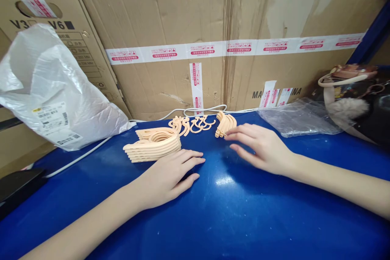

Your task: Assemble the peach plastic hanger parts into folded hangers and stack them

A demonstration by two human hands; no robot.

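My left hand point(173, 176) rests on the blue table with its fingers stretched out and apart. Just behind it lies a neat stack of peach-coloured plastic pieces point(152, 148), curved like parts of clothes hangers. My right hand point(258, 146) is spread, its fingertips close to a smaller stack of curved peach pieces point(225, 125); whether they touch it I cannot tell. Between the two stacks, loose peach hooks point(201, 123) lie beside a small group of curved pieces point(180, 125). Neither hand holds anything.
Taped cardboard boxes point(170, 16) stand along the back of the blue table point(243, 219). At the left leans a white plastic mailer bag point(55, 89) near a dark flat object point(21, 187). A white cable point(82, 156), clear plastic bag point(298, 118) and dark handbag point(374, 109) are there too.
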